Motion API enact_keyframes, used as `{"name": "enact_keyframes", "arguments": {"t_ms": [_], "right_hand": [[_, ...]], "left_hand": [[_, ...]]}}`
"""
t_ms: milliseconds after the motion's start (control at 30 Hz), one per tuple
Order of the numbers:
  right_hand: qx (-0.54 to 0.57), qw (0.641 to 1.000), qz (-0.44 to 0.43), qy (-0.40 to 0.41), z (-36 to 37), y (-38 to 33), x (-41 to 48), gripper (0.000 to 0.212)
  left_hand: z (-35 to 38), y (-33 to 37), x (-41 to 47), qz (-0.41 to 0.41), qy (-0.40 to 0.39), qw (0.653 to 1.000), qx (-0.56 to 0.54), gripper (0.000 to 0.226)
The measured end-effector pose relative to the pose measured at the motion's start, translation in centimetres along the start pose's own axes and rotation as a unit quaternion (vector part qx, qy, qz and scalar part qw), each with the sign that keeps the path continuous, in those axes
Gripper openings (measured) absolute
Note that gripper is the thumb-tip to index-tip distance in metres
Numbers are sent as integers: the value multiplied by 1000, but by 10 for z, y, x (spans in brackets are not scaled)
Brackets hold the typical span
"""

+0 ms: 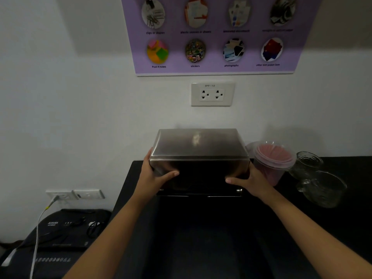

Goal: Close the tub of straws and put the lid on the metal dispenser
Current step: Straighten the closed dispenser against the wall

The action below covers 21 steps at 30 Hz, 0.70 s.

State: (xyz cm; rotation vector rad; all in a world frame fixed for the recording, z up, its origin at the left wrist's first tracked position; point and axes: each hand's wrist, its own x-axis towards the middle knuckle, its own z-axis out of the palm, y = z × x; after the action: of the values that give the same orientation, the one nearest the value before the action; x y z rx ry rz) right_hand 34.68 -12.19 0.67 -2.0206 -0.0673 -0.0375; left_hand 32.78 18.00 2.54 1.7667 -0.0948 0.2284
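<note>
A box-shaped metal lid (pixel 198 144) sits over the metal dispenser (pixel 199 190) at the back of the black counter. My left hand (pixel 156 175) grips the lid's left end and my right hand (pixel 248 181) grips its right end, thumbs across the front face. Only the dispenser's lower front edge shows beneath the lid. To the right stands the clear plastic tub of pink straws (pixel 272 161), with a clear lid on top of it.
Two glass vessels (pixel 318 178) stand right of the tub on the black counter (pixel 201 238). A wall socket (pixel 212 94) and a purple poster (pixel 213 35) hang behind. Below left, a black shredder (pixel 60 234) stands with a white cable (pixel 38 234) plugged into the wall.
</note>
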Motion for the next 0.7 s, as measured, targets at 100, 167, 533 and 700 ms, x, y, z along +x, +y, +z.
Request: {"name": "enact_keyframes", "arguments": {"t_ms": [100,167,533,700], "right_hand": [[5,1000,6,-10,0,-1,1,87],[13,1000,11,-13,0,-1,2,87],[12,999,26,-18,0,-5,6,83],[7,999,27,-30,2,-10,9,90]], "left_hand": [[-1,-1,2,-9,3,1000,1,97],[-2,1,5,-15,8,1000,14,98],[-4,1,9,-21,28,999,34,101],[-6,-1,12,-15,26,999,39,97]]}}
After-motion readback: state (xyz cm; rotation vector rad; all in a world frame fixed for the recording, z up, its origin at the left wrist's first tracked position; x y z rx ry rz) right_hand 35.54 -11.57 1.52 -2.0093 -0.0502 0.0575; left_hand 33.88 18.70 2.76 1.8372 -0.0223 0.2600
